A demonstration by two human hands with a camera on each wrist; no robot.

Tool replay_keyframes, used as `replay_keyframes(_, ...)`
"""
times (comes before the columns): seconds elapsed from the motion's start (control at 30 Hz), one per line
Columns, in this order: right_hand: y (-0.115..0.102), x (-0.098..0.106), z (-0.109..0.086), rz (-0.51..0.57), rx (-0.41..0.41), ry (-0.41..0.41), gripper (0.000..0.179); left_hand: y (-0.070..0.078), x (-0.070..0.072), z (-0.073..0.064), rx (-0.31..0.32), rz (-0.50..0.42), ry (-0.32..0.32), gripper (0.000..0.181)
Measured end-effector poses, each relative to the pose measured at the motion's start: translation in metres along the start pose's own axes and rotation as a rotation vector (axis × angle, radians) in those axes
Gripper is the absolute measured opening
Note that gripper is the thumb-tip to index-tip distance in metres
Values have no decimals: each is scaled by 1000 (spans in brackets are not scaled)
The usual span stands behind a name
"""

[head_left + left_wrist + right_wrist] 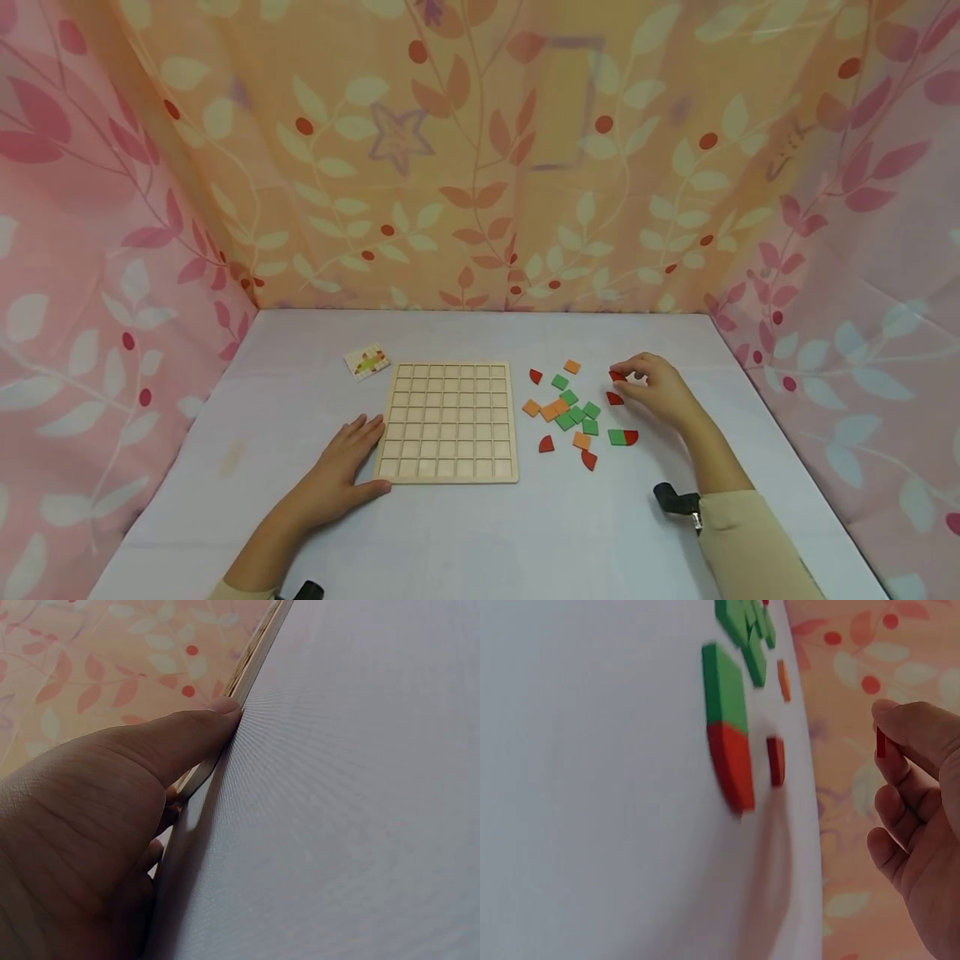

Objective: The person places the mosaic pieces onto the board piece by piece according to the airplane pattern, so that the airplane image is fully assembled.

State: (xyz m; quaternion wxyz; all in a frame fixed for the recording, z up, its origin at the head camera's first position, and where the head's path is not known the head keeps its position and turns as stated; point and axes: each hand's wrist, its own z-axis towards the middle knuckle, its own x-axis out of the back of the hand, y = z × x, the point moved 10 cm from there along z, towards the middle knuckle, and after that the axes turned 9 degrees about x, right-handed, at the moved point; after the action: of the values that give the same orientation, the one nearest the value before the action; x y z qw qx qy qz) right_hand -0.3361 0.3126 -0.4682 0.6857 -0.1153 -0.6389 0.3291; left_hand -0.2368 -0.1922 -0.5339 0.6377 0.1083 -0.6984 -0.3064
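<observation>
On a white desk (487,542), a person's right hand (660,390), toward the far right corner, pinches a small red quarter-round piece (617,376) between thumb and fingertips; the right wrist view shows it seemingly held clear of the desk. A second red piece (615,399) lies on the desk just nearer the near edge. The left hand (337,471) is relaxed, its thumb spread apart from its fingers: fingertips touch the left edge of a pale wooden grid board (450,423) at mid-desk, and the thumb meets the board's near edge by the near left corner. Green and orange squares and more red pieces are scattered off the board's right edge; a green tile (617,437) touches a red piece (632,437) there. A picture card (367,362) lies by the board's far left corner. To handle this well, a light pinch on the thin piece should do, with its rounded side turned as wanted before it is lowered, the wrist high enough to pass over the loose tiles, and the left hand's steady touch keeping the board from sliding.
</observation>
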Motion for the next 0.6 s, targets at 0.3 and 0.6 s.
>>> replay_keyframes(0.3,-33,-13,11,34,40,10,29,-3,-1,0,3,2,11,98)
replay_keyframes(0.6,-62,-26,20,27,120,25,29,-5,-2,0,10,1,-4,98)
